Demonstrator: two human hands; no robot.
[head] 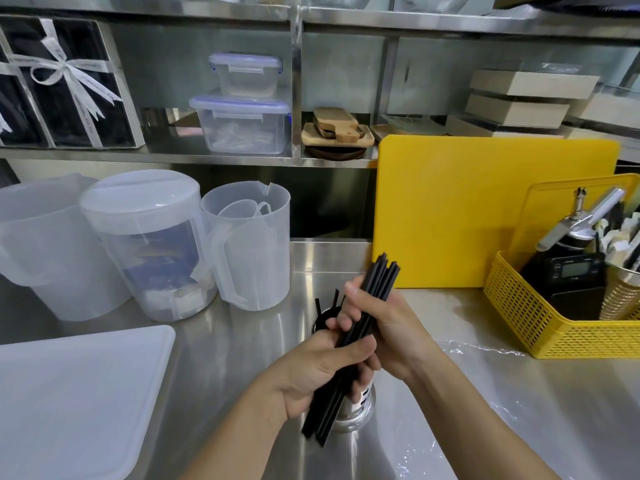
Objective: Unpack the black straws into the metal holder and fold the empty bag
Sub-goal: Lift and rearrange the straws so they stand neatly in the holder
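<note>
The left hand is gripping the lower half of a bundle of black straws, fingers curled round it. The right hand is clasping the same bundle higher up. The bundle is slanting: its upper ends are pointing toward the back of the worktop, and its lower ends are hanging past the left palm, in front of the metal holder and not yet inside. The holder is standing directly beneath the hands, largely hidden by them. A few straw tips are poking up at its far rim, so some are probably loaded already.

The straws are likely handling as light, smooth tubes, stiff along their length but easy to pinch flat. They are apt to slide past one another and fan out. A loose ring grip round the middle, with the ends levelled, looks safest before tipping them in.

The bag appears to be the clear film lying on the worktop to the right of the holder, though its edges are hard to make out. It looks thin, limp and slippery, so it would need pressing flat before folding.

Farther out, a yellow basket and a yellow cutting board are standing to the right, and translucent jugs to the left.
</note>
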